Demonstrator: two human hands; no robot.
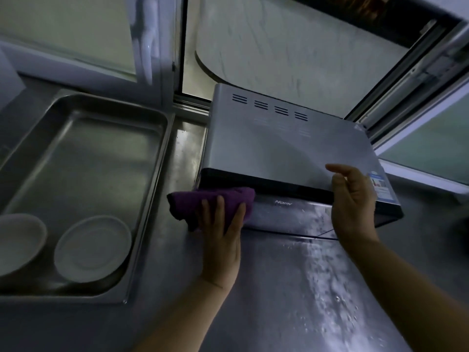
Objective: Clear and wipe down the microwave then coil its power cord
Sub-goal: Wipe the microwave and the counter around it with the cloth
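Observation:
A grey microwave [279,138] with vent slots on top stands on a steel counter by a window. Its door [286,217] hangs open toward me, brand lettering on it. My left hand [223,224] presses a folded purple cloth [203,203] against the left front corner of the microwave, fingers straight over the cloth. My right hand [352,199] hovers at the right front edge of the microwave top, fingers loosely curled, holding nothing. No power cord shows.
A steel tray [157,153] on the left holds a white plate [92,247] and a white bowl [17,242]. The wet steel counter [291,288] stretches toward me. An open window frame [406,80] rises behind and to the right of the microwave.

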